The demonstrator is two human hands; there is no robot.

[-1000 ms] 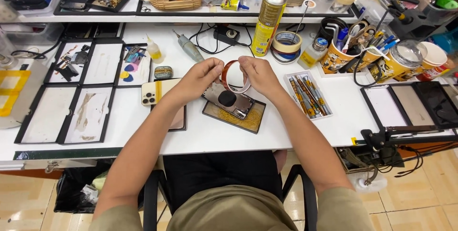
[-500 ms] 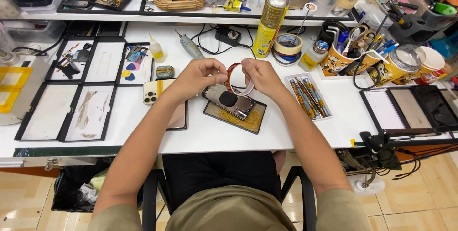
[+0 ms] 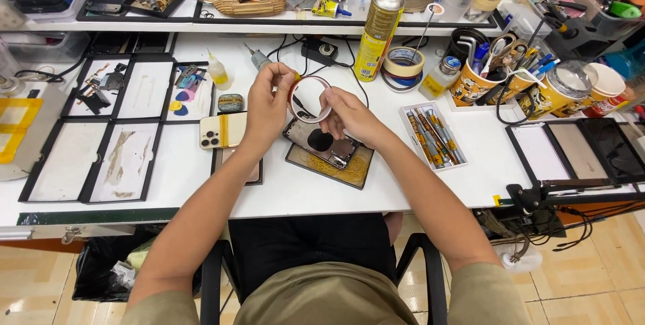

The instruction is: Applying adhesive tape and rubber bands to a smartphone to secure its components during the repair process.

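Both my hands hold a thin roll of reddish tape [image 3: 310,82] above the white bench. My left hand [image 3: 267,105] grips its left side, thumb and fingers closed on the rim. My right hand [image 3: 346,114] holds the right side from below. Under the roll lies an opened phone housing [image 3: 321,144] with a round hole, resting on a dark work mat [image 3: 336,170]. A gold phone back [image 3: 223,129] lies face up just left of my left wrist.
A yellow spray can [image 3: 377,32] and tape rolls [image 3: 403,63] stand behind. A tray of screwdrivers [image 3: 433,137] lies right of my right arm. Black trays [image 3: 114,130] fill the left, more trays [image 3: 584,150] the right. Cups of tools [image 3: 484,73] stand at back right.
Both hands have kept the tape roll and lifted it slightly away from the phone housing, toward the back of the bench; the hands sit a little further apart on the roll.
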